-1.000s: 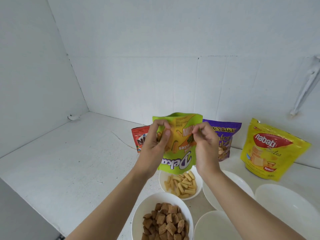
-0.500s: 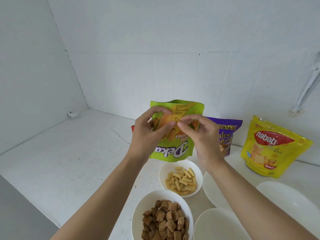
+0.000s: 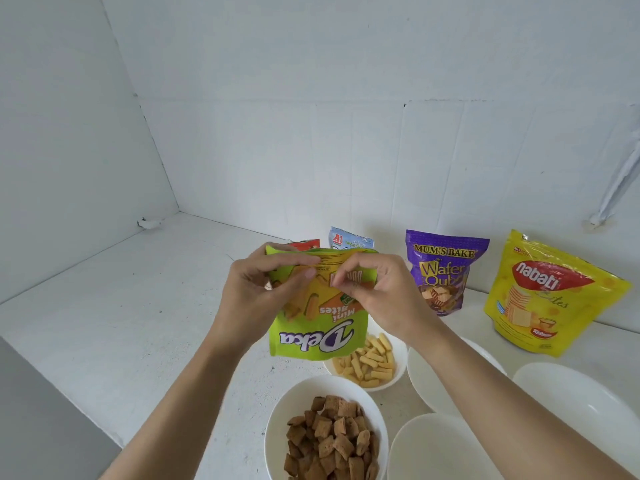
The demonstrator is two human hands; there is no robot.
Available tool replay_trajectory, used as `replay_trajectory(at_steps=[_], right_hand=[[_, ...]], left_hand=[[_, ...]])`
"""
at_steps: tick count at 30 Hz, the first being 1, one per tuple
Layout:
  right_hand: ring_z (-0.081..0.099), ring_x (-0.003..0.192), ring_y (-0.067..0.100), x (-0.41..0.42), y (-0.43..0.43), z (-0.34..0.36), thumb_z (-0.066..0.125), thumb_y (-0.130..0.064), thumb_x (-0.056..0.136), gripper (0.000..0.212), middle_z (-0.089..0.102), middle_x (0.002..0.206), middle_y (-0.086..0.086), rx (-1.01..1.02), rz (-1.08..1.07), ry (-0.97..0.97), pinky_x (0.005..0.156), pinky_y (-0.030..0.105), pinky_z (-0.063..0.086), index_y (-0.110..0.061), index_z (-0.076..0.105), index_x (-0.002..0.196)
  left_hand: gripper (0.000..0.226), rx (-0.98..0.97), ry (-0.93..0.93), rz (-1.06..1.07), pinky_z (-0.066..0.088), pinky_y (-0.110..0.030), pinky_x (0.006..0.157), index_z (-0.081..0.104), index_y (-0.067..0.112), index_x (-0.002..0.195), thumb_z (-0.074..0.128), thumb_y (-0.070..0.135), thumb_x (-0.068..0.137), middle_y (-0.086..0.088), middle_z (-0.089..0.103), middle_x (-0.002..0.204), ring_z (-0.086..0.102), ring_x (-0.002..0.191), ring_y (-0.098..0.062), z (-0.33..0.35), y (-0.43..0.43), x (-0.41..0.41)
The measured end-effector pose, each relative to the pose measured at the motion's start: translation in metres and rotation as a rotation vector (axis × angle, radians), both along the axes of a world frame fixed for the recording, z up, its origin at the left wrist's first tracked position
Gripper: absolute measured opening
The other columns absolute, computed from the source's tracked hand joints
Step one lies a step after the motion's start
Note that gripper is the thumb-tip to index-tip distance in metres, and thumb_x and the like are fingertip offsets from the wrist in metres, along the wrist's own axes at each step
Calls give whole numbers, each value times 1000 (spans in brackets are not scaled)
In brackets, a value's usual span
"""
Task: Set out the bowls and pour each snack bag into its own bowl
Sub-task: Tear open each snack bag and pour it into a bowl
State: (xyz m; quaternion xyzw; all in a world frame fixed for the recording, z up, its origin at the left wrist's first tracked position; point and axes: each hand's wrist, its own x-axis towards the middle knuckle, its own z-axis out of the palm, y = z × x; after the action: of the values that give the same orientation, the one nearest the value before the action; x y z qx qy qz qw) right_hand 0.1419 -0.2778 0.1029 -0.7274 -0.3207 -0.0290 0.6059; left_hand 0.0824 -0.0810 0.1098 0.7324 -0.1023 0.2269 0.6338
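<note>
Pinching inverted green Deka bag (image 3: 317,327): left hand (image 3: 256,296) fingers closed on its 10 o'clock corner, right hand (image 3: 377,296) fingers at 1 o'clock.

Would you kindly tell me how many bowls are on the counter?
5: brown-snack bowl nearest, stick-snack bowl under the green bag, and three empty bowls on the right; others may be hidden.

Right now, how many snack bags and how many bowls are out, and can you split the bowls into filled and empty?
Snack bags: 5 (green bag, red bag, pale blue bag, purple bag, yellow bag)
Filled bowls: 2 (bowl of brown squares, bowl of yellow sticks)
Empty bowls: 3 (middle empty bowl, right empty bowl, near empty bowl)
Total: 10
</note>
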Motion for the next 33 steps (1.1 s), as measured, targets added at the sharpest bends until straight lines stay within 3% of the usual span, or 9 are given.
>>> replay_trajectory(at_steps=[4, 9, 13, 15, 17, 20, 29, 31, 33], right_hand=[[69, 90, 10, -7, 11, 15, 71, -4, 90, 13, 75, 87, -4, -72, 118, -21, 85, 25, 56, -14, 76, 82], [68, 86, 8, -22, 41, 22, 72, -1, 90, 17, 75, 85, -8, -199, 202, -122, 84, 22, 53, -15, 77, 82], [68, 85, 11, -35, 71, 17, 69, 7, 88, 21, 74, 82, -4, -252, 264, -161, 83, 33, 56, -11, 77, 81], [67, 84, 9, -42, 87, 13, 70, 6, 88, 21, 73, 82, -6, -220, 299, -151, 80, 29, 56, -12, 77, 80], [67, 85, 7, -49, 101, 9, 74, -2, 88, 14, 74, 84, -9, -154, 341, -105, 78, 22, 54, -14, 77, 83], [69, 88, 10, -57, 123, 1, 79, -11, 87, 5, 75, 88, -9, -151, 422, -13, 85, 33, 56, -16, 77, 88], [70, 105, 20, -88, 176, -24, 85, -8, 79, 33, 74, 114, -3, -339, 792, 359, 83, 42, 62, -20, 73, 108], [72, 105, 20, -100, 187, -26, 84, -5, 79, 27, 75, 111, -2, -305, 819, 382, 82, 38, 61, -13, 75, 103], [73, 85, 9, -115, 203, -28, 83, -3, 79, 16, 78, 92, -5, -226, 753, 381, 73, 27, 59, -7, 76, 93]], left_hand=[[16, 172, 21, -27, 54, -22, 72, 84, 21, 90, 80, 13, 77, 0, 75, 90, 70, 82, -15, 28, 28, -22], [14, 455, 141, -68, 56, -22, 74, 86, 25, 89, 80, 15, 82, 5, 78, 94, 74, 87, -17, 52, 59, -54], [24, 715, 145, 28, 55, -26, 78, 83, 32, 91, 75, 9, 91, 12, 76, 93, 71, 88, -13, 52, 67, -81], [26, 766, 116, 118, 53, -29, 75, 81, 32, 89, 73, 8, 92, 12, 74, 88, 68, 83, -13, 49, 74, -94], [25, 739, 110, 207, 52, -32, 74, 79, 32, 91, 72, 8, 94, 12, 73, 88, 67, 83, -16, 45, 85, -108], [26, 655, 139, 343, 53, -35, 75, 79, 32, 93, 70, 7, 95, 13, 73, 90, 68, 86, -17, 39, 105, -133], [33, 342, 274, 585, 61, -37, 69, 78, 36, 86, 67, 7, 97, 11, 77, 90, 73, 83, -14, 8, 161, -210], [32, 238, 257, 658, 60, -40, 65, 79, 34, 84, 67, 7, 97, 4, 77, 87, 73, 80, -18, 1, 173, -231], [30, 67, 202, 749, 62, -39, 58, 79, 30, 81, 67, 7, 96, 0, 77, 83, 73, 72, -20, -6, 184, -255]])
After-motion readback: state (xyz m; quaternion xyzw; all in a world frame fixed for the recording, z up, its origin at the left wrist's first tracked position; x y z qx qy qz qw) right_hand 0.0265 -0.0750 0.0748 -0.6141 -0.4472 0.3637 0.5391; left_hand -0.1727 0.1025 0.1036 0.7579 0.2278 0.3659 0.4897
